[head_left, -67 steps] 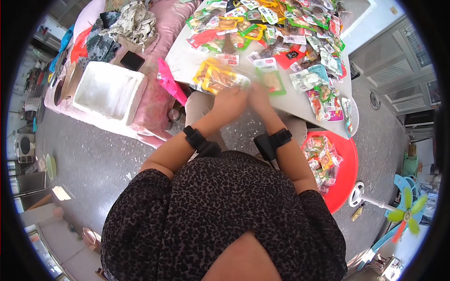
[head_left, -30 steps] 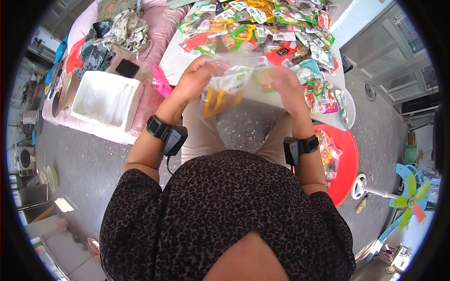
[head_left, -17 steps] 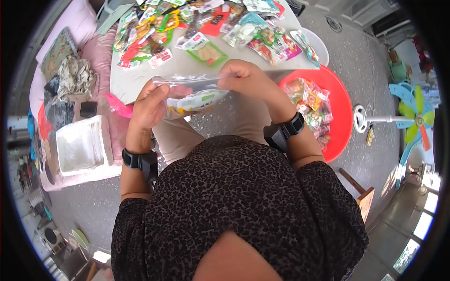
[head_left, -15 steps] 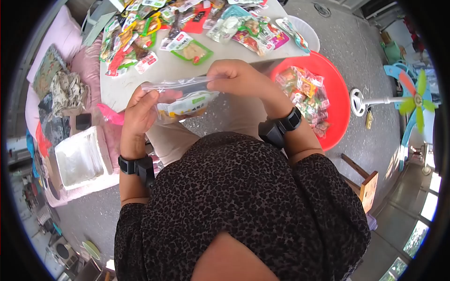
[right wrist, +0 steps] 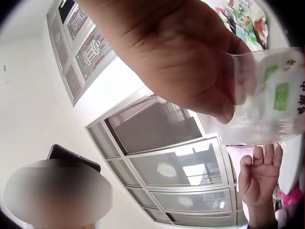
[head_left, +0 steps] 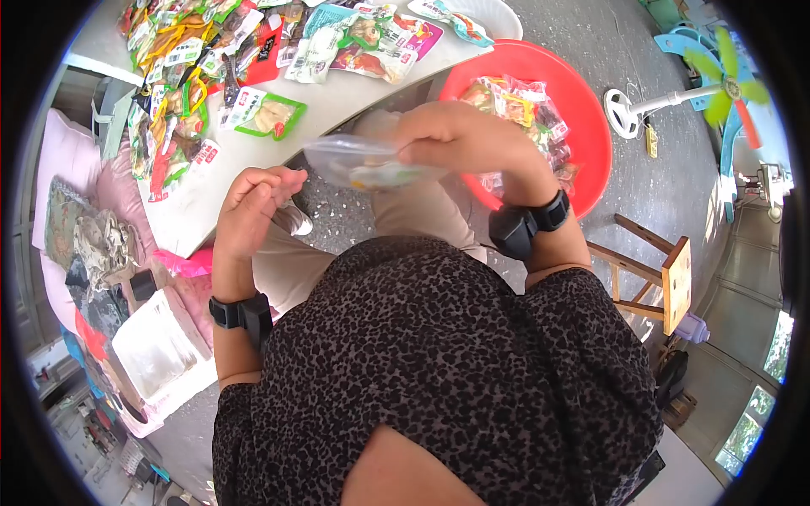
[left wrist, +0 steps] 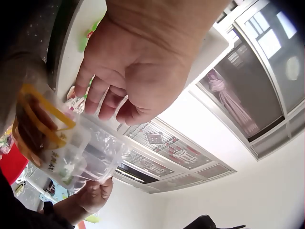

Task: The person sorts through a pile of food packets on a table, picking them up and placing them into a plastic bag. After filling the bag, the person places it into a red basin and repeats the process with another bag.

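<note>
My right hand [head_left: 477,143] pinches a clear zip bag [head_left: 350,164] by its top edge, over the gap between the knees. Inside the bag, a yellow-edged food packet [left wrist: 40,119] shows in the left wrist view, with a white label beside it. The right wrist view shows the thumb and fingers closed on the plastic, near green print. My left hand [head_left: 251,211] is off the bag, held to its left by the table's front edge, fingers loosely bent and holding nothing. A green-edged packet [head_left: 268,116] lies alone on the white table [head_left: 181,223].
Several food packets [head_left: 198,51] are heaped at the table's far side. A red basin [head_left: 595,160] with bagged packets stands on the floor to the right. Beyond are a fan [head_left: 732,88] and a wooden stool [head_left: 675,282]. At left, a white foam box [head_left: 160,341] sits on pink bedding.
Both hands gripped the bag's top edge; now the left has let go and the right carries the bag toward the red basin. The head view has swung to the right.
</note>
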